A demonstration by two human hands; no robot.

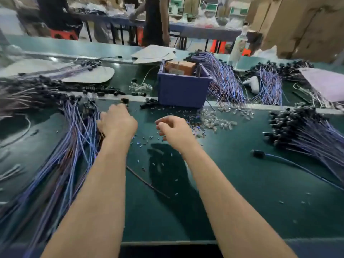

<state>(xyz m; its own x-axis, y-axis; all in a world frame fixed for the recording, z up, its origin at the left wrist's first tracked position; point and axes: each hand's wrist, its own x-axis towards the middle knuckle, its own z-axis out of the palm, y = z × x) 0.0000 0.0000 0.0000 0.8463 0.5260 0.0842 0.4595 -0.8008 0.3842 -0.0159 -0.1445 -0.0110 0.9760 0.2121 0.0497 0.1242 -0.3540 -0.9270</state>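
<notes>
Purple wires [78, 138] with black end caps lay fanned across the green table [242, 211], at and to the left of the left fingers.

Head view: the left hand [118, 122] was palm down, its fingers bent into the edge of the bundle. The fingertips were hidden, so any hold on a wire could not be told. The right hand [176, 130] hovered above the table, fingers [162, 125] curled toward the thumb; whether they pinched anything could not be told. Small loose parts [147, 141] lay scattered between both sets of fingers. A clear-part pile [214, 121] lay right of the right fingers. A blue box [183, 90] stood beyond them.
</notes>
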